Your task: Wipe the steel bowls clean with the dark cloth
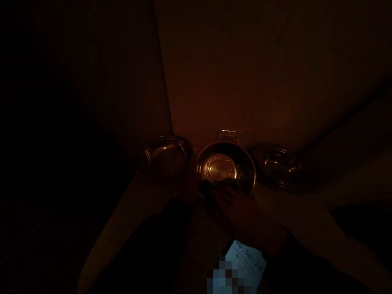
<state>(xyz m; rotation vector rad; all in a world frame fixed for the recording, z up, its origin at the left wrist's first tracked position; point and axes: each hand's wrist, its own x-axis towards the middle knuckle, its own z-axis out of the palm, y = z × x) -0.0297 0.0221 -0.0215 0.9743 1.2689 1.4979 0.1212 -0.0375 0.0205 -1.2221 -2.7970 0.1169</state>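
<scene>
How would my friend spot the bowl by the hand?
Find the dim, brownish table with the curved edge. At its back, a wide metal dish sits left and layered metal dishes right. Between them is the deep, round metal bowl, the only one with the bare right hand at its near rim.

The one clear reading is a row of digits, "00:56:28", on the lit screen of a smartphone (246,261) at the bottom of the frame, right of centre. The characters are dark on a pale blue ground and slope down toward the right; the tops of the first ones sit close against the screen's upper edge. Below them run fainter lines of small print, too small and blurred to read, and coarse pixel blocks cover the lower left of the screen. Small marks on the wall plate (235,134), near mid-frame, are too dark to make out.
</scene>
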